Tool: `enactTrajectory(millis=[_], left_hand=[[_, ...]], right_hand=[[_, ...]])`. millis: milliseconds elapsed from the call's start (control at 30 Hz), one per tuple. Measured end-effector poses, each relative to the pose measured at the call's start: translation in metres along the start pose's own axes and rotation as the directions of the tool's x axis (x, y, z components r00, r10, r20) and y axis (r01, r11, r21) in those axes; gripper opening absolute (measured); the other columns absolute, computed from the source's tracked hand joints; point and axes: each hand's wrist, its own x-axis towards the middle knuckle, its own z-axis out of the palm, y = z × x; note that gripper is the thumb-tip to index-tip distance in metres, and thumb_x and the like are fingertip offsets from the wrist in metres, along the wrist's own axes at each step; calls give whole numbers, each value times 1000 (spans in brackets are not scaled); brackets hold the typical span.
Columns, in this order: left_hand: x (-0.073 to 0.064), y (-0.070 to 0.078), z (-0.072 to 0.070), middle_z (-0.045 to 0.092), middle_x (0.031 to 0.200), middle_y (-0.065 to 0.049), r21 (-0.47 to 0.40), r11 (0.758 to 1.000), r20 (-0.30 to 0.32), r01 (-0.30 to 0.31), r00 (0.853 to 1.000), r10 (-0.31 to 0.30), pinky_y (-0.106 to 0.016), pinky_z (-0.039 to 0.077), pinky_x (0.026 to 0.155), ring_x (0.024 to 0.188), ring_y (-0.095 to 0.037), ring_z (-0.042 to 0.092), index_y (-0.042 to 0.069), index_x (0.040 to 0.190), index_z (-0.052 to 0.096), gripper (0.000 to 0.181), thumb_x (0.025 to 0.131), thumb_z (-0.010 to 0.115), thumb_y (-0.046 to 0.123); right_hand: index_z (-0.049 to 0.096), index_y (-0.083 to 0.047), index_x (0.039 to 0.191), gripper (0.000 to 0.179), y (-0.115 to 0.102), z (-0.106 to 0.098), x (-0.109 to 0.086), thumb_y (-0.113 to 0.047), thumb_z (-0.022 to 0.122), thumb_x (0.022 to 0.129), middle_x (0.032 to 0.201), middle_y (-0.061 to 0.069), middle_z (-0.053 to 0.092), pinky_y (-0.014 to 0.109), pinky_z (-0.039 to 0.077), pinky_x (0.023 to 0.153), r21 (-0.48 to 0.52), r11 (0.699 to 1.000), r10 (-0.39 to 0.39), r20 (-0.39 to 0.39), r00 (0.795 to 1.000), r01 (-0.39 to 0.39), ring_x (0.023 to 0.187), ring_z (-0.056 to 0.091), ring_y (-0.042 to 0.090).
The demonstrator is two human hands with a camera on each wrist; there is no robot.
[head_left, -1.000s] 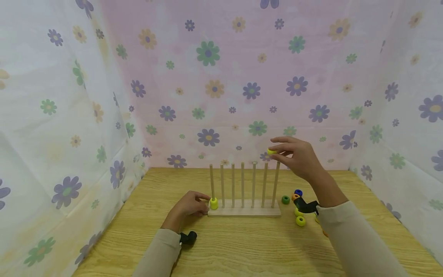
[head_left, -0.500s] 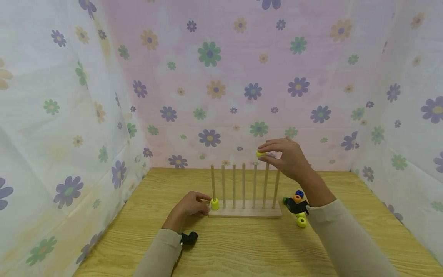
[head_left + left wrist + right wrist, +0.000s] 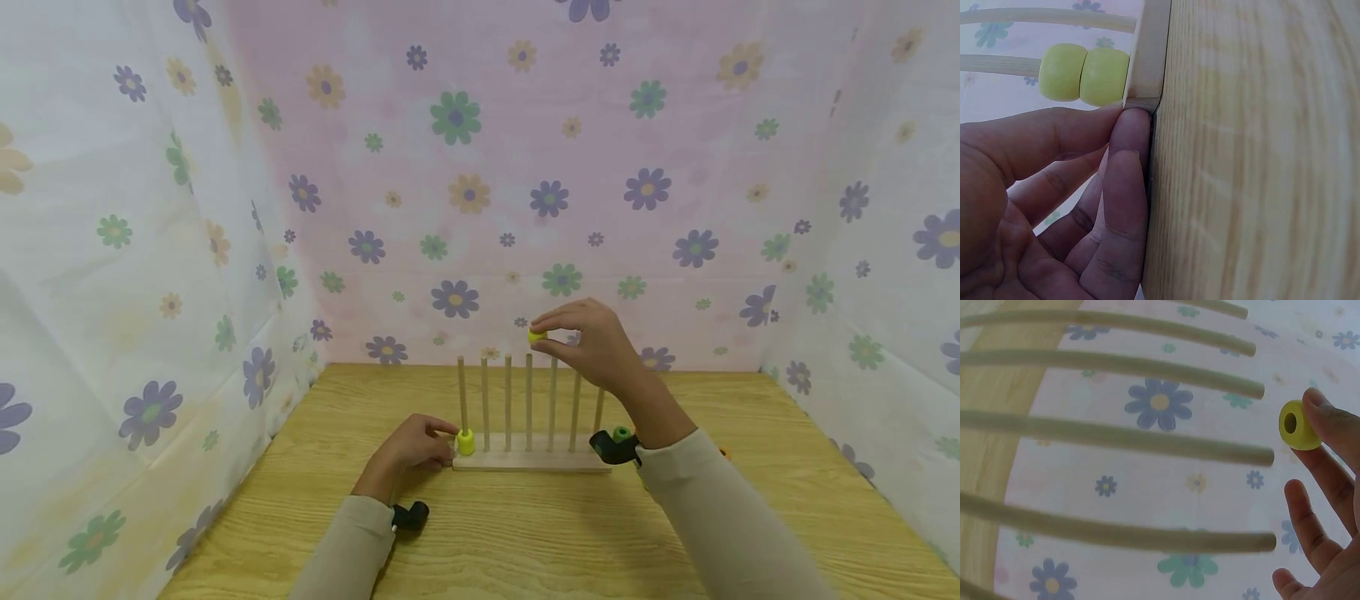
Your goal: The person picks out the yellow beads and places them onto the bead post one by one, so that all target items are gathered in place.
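A wooden peg rack [image 3: 532, 461] with a row of several upright pegs stands on the table. Two yellow beads [image 3: 1083, 74] are stacked on its leftmost peg, down at the base. My left hand [image 3: 411, 442] holds the left end of the rack's base, its fingertips against the end face in the left wrist view. Above the pegs, near the middle one, my right hand [image 3: 592, 337] pinches another yellow bead [image 3: 1297, 425] between thumb and finger. The bead's hole faces the peg tips in the right wrist view, and it is apart from them.
Right of the rack lie loose beads, mostly hidden behind the right wrist; a green bead [image 3: 621, 434] and an orange bead [image 3: 725, 453] show. Flower-printed cloth [image 3: 495, 167] encloses the wooden table [image 3: 525, 533] at the back and sides.
My right hand has moved left above the pegs with the yellow bead, from the rightmost peg to near the middle one. The left hand stays at the rack's end.
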Motion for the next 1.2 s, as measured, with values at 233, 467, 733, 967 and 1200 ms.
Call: enactTrajectory(millis=[233, 467, 733, 967, 1200], left_hand=[[0, -1, 1, 75, 94, -12, 0, 1000, 4, -3, 1000, 3, -36, 63, 70, 74, -18, 72, 2, 135, 68, 46, 89, 76, 6], [-3, 3, 2, 75, 97, -13, 4, 1000, -4, 12, 1000, -12, -35, 62, 71, 75, -18, 72, 3, 135, 68, 45, 90, 75, 6], [-4, 4, 0, 75, 97, -12, 24, 1000, 1, 9, 1000, -9, -35, 62, 71, 76, -18, 72, 3, 136, 67, 45, 92, 75, 6], [-3, 4, 0, 76, 96, -11, 20, 1000, 3, 9, 1000, -9, -35, 62, 71, 75, -18, 72, 3, 136, 67, 45, 91, 75, 7], [-3, 4, 1, 75, 97, -13, 14, 1000, -2, 5, 1000, -5, -36, 63, 72, 76, -18, 73, 2, 134, 68, 44, 92, 75, 6]], right_hand=[[84, -21, 105, 23, -9, 11, 5, -22, 89, 82, 111, -4, 79, 51, 45, 105, 24, 1000, 5, 9, 1000, -5, 108, 68, 20], [84, -22, 105, 22, -16, 18, 10, -23, 88, 84, 113, -3, 79, 54, 43, 107, 41, 999, 1, 14, 1000, -1, 110, 67, 22], [84, -20, 105, 21, -23, 28, 17, -23, 88, 85, 112, -4, 79, 52, 43, 108, 66, 997, -35, 9, 999, 34, 108, 69, 21], [84, -19, 104, 21, -31, 37, 25, -20, 88, 84, 111, -2, 79, 50, 46, 104, 101, 992, -70, 0, 998, 70, 105, 70, 21], [84, -18, 105, 21, -40, 44, 32, -22, 88, 85, 109, -4, 79, 49, 47, 104, 107, 991, -75, 15, 997, 73, 103, 70, 19]])
